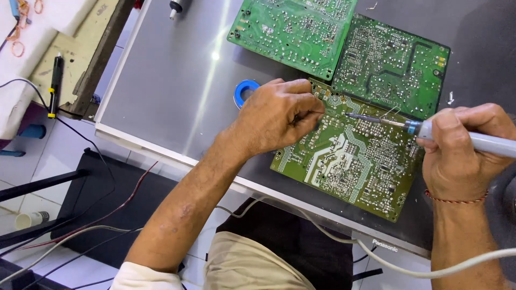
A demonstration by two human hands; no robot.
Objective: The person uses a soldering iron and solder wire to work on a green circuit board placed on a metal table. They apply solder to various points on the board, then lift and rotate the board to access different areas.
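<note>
2 more green circuit boards (293, 29) (389, 67) lie at the far side of the grey counter (172, 80), with a blue tape roll (244, 91) near them. A black pen-shaped tool (55, 83) rests on a worn ledge left, and a paper cup (31, 219) lies on the floor.

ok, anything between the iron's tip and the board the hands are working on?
Nothing visible. The soldering iron in the right hand has its tip right at the nearest circuit board. The left hand rests on the board's left side, clear of the tip.
</note>
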